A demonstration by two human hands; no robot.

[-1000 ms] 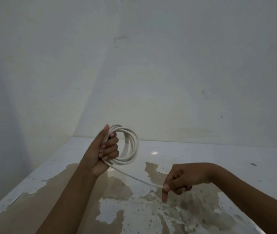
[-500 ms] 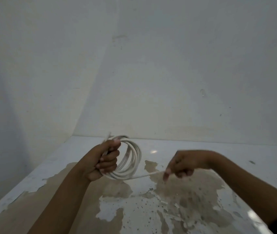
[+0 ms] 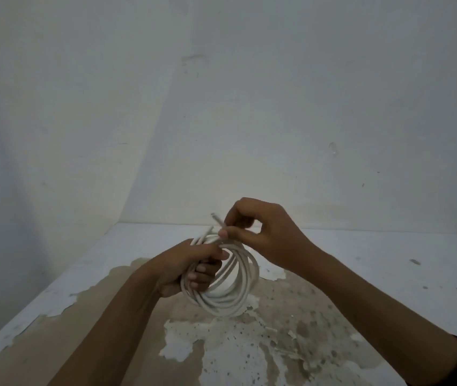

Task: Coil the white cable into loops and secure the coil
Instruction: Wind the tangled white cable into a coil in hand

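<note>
While my left hand (image 3: 185, 270) grips the coiled white round cable (image 3: 233, 285), my right hand (image 3: 260, 232) pinches its free end above the coil.

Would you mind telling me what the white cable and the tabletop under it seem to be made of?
White cable: probably a plastic or rubber jacket, smooth and matte, since it bends into round springy loops. Tabletop: seemingly wood or board under white paint; the coat has flaked off, baring dull brown patches. Neither can be told for certain.
</note>
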